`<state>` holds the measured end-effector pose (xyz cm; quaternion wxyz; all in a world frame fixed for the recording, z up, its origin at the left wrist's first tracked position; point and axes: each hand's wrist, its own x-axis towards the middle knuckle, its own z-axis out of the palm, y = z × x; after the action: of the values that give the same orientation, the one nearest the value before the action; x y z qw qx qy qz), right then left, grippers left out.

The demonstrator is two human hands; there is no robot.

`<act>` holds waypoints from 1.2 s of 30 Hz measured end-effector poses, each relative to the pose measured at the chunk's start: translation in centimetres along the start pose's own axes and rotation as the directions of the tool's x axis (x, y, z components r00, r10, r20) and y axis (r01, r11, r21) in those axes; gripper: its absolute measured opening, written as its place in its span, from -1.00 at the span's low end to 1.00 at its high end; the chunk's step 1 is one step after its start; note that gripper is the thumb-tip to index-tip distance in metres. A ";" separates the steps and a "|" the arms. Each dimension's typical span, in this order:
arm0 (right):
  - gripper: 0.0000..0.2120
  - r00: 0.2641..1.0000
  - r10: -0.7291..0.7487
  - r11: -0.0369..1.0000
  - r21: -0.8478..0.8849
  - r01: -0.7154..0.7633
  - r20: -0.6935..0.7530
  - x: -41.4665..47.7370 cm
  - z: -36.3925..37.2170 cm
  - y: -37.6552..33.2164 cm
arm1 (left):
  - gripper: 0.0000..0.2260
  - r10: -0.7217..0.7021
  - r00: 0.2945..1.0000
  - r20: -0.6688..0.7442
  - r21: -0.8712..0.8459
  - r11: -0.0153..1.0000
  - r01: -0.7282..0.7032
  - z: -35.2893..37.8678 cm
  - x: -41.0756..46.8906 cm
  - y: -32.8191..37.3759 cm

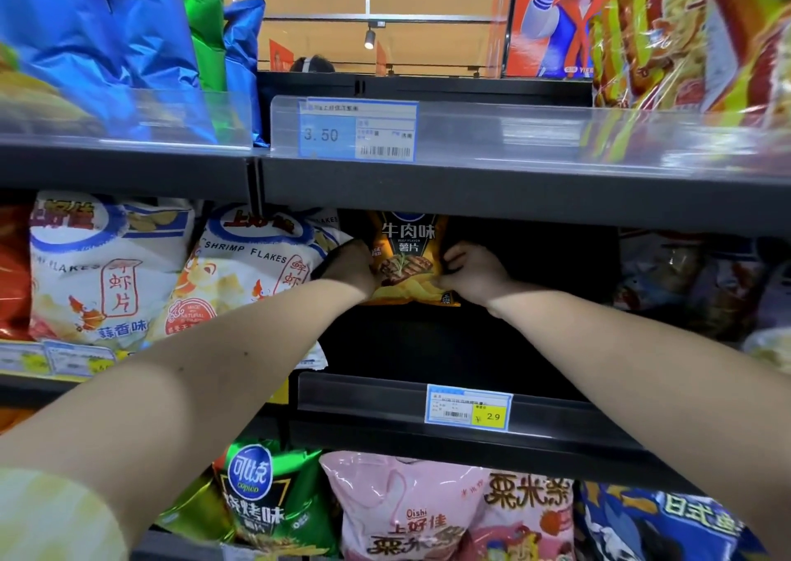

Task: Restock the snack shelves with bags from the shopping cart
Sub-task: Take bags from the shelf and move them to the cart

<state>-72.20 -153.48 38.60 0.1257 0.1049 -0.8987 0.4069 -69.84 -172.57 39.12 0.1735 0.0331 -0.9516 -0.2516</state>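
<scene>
Orange bag (406,256) stands alone above the 2.9 tag (468,408), left hand (351,269) and right hand (471,275) pinching it; shelf (428,346) there looks largely unfilled.

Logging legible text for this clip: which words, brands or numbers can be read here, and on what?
"3.50": upper price tag.
"2.9": lower price tag.
"SHRIMP FLAKES": white bag.
"牛肉味", "薯片": beef chip bag, pinched by left hand and right hand.
"copico": green bag.
"Oishi", "上好佳": pink bag.
Small print and barcodes on both tags: too blurred to read.
</scene>
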 end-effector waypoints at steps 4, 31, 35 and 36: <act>-0.59 0.989 -0.119 0.981 -0.145 0.131 0.091 -0.8 -0.9 -0.7 | -0.68 0.078 0.996 0.032 0.056 0.995 -0.080 -0.8 -0.9 0.7; -0.73 0.949 -0.271 0.660 -0.749 0.063 -0.160 -29.7 -6.0 -3.9 | -0.71 0.560 0.827 0.036 0.371 0.761 -0.532 -2.1 -24.9 6.6; -0.75 0.979 -0.083 0.594 -0.798 -0.103 -0.188 -36.6 -8.5 -1.2 | -0.68 0.631 0.762 0.143 0.300 0.706 -0.641 0.8 -30.2 9.6; -0.75 0.979 -0.056 0.579 -0.805 -0.128 -0.196 -37.8 -9.2 -0.6 | -0.69 0.646 0.747 0.155 0.297 0.691 -0.659 1.4 -31.1 10.4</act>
<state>-34.97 -143.60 33.15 0.2409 -0.0240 -0.9695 -0.0394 -40.92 -158.15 33.36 0.2250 -0.2827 -0.9324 -0.0094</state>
